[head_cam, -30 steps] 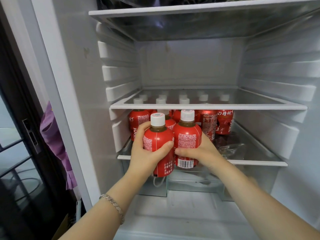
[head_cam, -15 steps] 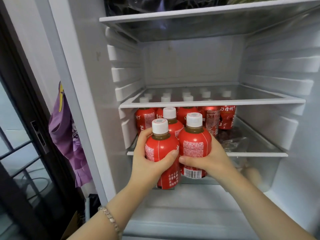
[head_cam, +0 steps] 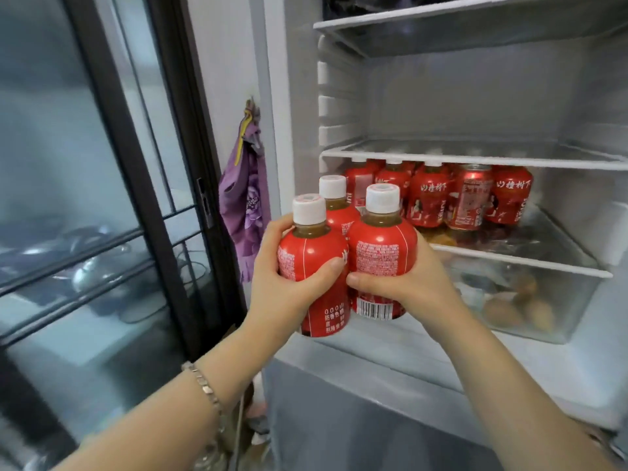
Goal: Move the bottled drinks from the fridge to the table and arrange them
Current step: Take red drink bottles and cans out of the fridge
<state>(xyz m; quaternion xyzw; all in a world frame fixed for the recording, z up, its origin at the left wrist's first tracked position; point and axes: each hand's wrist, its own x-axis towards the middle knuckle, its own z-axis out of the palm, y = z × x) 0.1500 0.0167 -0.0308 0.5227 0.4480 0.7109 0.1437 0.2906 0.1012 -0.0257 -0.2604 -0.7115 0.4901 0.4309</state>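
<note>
Three red bottles with white caps are clustered in front of the open fridge, clear of the shelf. My left hand [head_cam: 289, 283] grips the left bottle [head_cam: 311, 260] around its middle. My right hand [head_cam: 407, 283] grips the right bottle [head_cam: 382, 253]. A third bottle [head_cam: 334, 205] sits pressed between them at the back; which hand holds it is hidden. Several more red bottles [head_cam: 428, 198] and a red can [head_cam: 470, 198] stand on the lower fridge shelf [head_cam: 509, 258].
A clear drawer [head_cam: 530, 300] with round brown items sits under the shelf. A glass shelf [head_cam: 475, 158] hangs just above the remaining bottles. A purple cloth [head_cam: 246, 195] hangs beside the fridge wall. A dark-framed glass door [head_cam: 102, 198] stands to the left.
Both hands have drawn the three bottles out of the fridge and toward the left. The view has swung left, bringing the glass door into sight.
</note>
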